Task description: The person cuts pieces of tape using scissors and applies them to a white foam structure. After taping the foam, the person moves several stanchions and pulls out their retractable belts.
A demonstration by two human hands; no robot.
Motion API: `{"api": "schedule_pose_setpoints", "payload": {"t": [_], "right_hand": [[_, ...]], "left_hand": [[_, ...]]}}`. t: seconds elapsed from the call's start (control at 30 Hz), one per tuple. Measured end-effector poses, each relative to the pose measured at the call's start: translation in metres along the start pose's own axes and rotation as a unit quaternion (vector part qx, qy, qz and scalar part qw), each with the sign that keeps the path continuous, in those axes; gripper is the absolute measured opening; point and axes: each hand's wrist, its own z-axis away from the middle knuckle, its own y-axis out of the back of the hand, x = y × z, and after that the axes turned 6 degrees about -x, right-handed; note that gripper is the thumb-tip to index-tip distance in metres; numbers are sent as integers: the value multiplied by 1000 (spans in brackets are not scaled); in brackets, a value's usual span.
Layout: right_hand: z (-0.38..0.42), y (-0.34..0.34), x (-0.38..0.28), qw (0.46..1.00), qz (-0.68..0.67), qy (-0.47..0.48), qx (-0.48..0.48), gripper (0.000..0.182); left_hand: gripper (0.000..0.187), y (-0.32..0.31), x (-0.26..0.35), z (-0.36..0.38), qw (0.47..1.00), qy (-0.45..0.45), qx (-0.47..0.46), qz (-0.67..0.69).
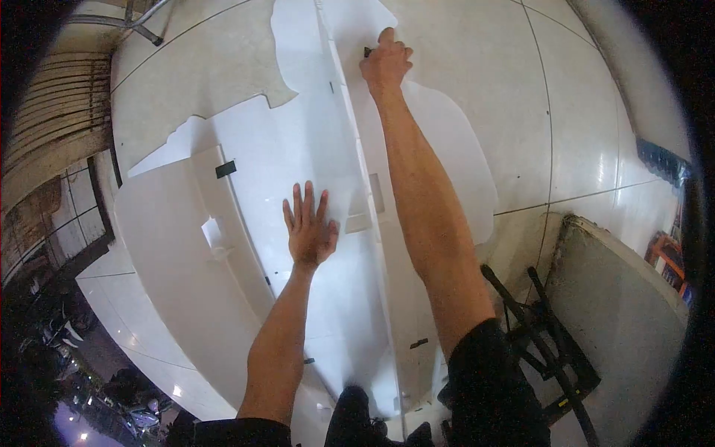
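Note:
My left hand (307, 232) lies flat with fingers spread on a large white sheet (320, 313) on the floor. Farther off, my right hand (386, 65) is closed beside the far part of a long, thin white panel edge (344, 104) that runs away from me. A small dark object (367, 52) shows at its fingers; its kind is hidden. Left of the sheet lies a curved white panel (179, 238) with a cut-out. Dark pieces like tape (226, 169) stick to the panels and sheet. The sheet's far outline is wavy and notched.
Pale floor tiles (514, 134) surround the sheet. A black folding frame (558, 365) stands at right beside a grey slab (618, 276). Metal legs (141, 26) and a brown slatted piece (59, 97) are at upper left. My dark-clothed knee (351, 410) is near the sheet.

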Motion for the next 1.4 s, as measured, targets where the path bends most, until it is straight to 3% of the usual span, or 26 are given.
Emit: {"api": "schedule_pose_setpoints", "payload": {"t": [0.1,0.17,0.27,0.37,0.57,0.9,0.97,1.07,1.2,1.27,1.4], "right_hand": [[-1,-4,3,996,-28,-82,12,73],[-2,-2,18,984,-66,-126,107,70],[10,6,22,987,-69,-116,90,66],[8,-16,17,975,-76,-132,162,65],[16,-24,33,977,-110,-73,170,68],[5,1,26,985,-109,-118,64,90],[-1,9,26,990,-57,-130,9,106],[-5,24,26,991,-31,-123,-40,99],[-10,17,37,986,69,-150,-27,95],[-14,8,40,986,40,-154,-47,118],[-5,6,45,992,72,-102,6,121]], "left_hand": [[58,-3,-1,0,1000,-2,2,10],[58,-4,-3,1,1000,-15,21,9],[58,4,2,0,999,12,-30,-9],[58,3,1,1,1000,4,-10,5],[58,3,1,1,1000,0,-1,12],[57,1,1,2,999,-10,20,28],[57,2,1,1,1000,-5,18,19],[56,-3,0,2,999,-11,31,9],[57,-1,2,2,1000,2,7,4],[57,-1,0,2,1000,-6,23,20],[57,-2,2,3,1000,3,17,10]]}}
